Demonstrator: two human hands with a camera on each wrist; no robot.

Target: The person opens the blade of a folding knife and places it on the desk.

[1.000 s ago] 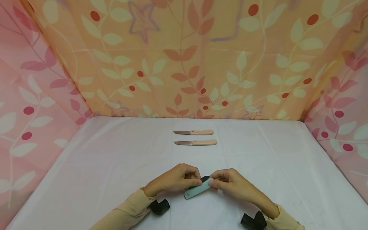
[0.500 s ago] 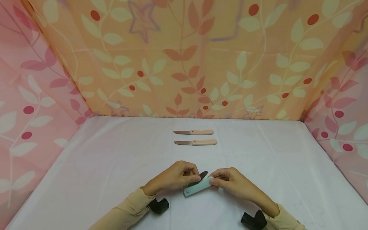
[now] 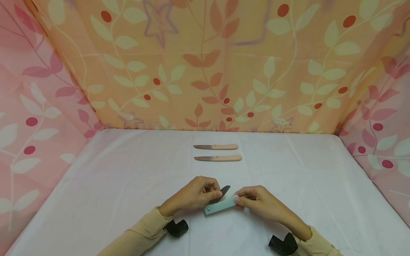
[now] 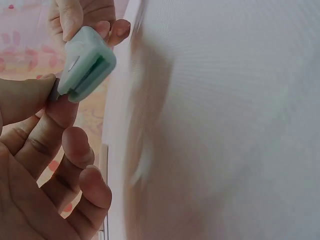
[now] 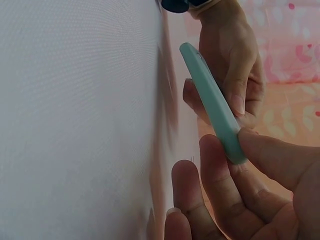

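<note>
A folding knife with a pale green handle (image 3: pixel 221 205) and a dark blade (image 3: pixel 225 190) is held between both hands above the table. My left hand (image 3: pixel 199 193) pinches the blade between thumb and index finger; the blade stands at an angle out of the handle. The far end of the handle is pinched by my right hand (image 3: pixel 261 202), thumb against fingers. In the left wrist view the green handle (image 4: pixel 90 62) shows its slotted end close to the left fingertips. Seen from the right wrist, the handle (image 5: pixel 212 100) slants down to the right thumb.
Two small knives with beige handles, one (image 3: pixel 217 158) nearer and one (image 3: pixel 216 147) farther, lie parallel on the white-covered table (image 3: pixel 144 170), blades to the left. Patterned cloth walls (image 3: pixel 205 71) enclose the back and sides. A black wrist mount (image 3: pixel 177 228) sits under the left sleeve.
The dark blade has swung farther out of the green handle, drawn up by my left hand. Both hands have shifted slightly away from the front edge. The two beige-handled knives have stayed put.
</note>
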